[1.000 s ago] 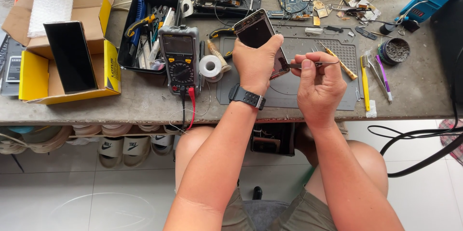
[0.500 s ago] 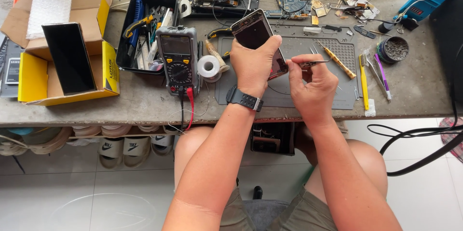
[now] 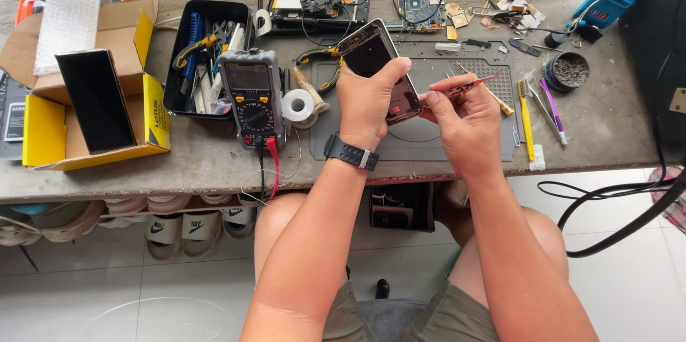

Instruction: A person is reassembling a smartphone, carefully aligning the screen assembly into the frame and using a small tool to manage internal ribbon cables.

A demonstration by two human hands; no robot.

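Head view: left hand (image 3: 371, 99) clenched round a phone (image 3: 379, 70), held tilted above the grey mat (image 3: 429, 135) on the worktop (image 3: 214, 163). Right hand (image 3: 461, 117) pinching red tweezers (image 3: 464, 85), tip pointing away from the phone's lower edge. Barely shifted from half a second back, just a slightly different tweezer angle, so looks like fine fiddling mid-way. Multimeter (image 3: 250, 95) and solder roll (image 3: 296, 106) just left.

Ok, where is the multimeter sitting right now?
In the head view, the multimeter lies on the bench left of the left hand, between the black tool tray and the solder roll.
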